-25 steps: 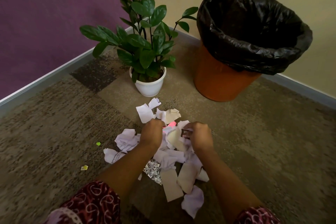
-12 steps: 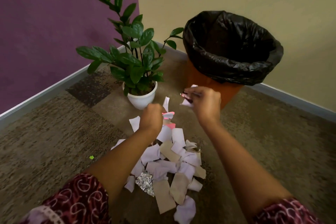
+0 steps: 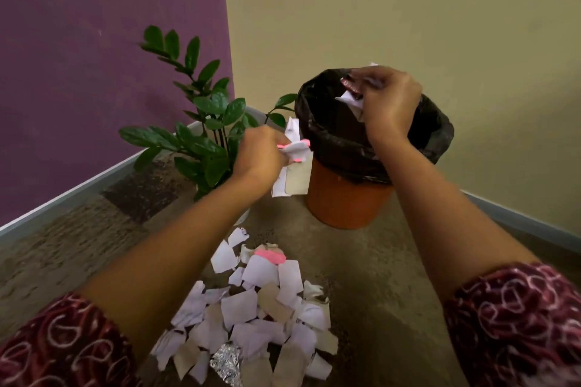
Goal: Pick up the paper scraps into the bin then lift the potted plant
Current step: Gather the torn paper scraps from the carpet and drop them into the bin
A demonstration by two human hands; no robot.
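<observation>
Carpet (image 3: 393, 292) in mottled brown covers the floor up to a corner where a purple wall (image 3: 94, 56) meets a beige wall (image 3: 408, 9).

The orange bin (image 3: 342, 198), fitted with a black liner (image 3: 333, 132), stands upright at 1 o'clock from the heap of scraps, near the beige wall.

The potted plant (image 3: 207, 110) stands at 11 o'clock from the heap and at the bin's 9 o'clock. Its white pot (image 3: 243, 215) is mostly hidden behind the left forearm.

The paper scraps (image 3: 251, 317) (white, tan, one pink) lie heaped on the carpet at 6 o'clock in the view, between the two forearms.

The right hand (image 3: 390, 104) is above the bin's open mouth, fingers curled round a bunch of white scraps (image 3: 349, 99) held over the liner.

The left hand (image 3: 261, 154) is at the bin's 9 o'clock, outside the rim. Its fingers are closed on mixed scraps (image 3: 295, 179), white, tan and pink-edged, which hang in front of the bin's wall.

A piece of crumpled foil (image 3: 226, 364) lies at the heap's 6 o'clock edge.
</observation>
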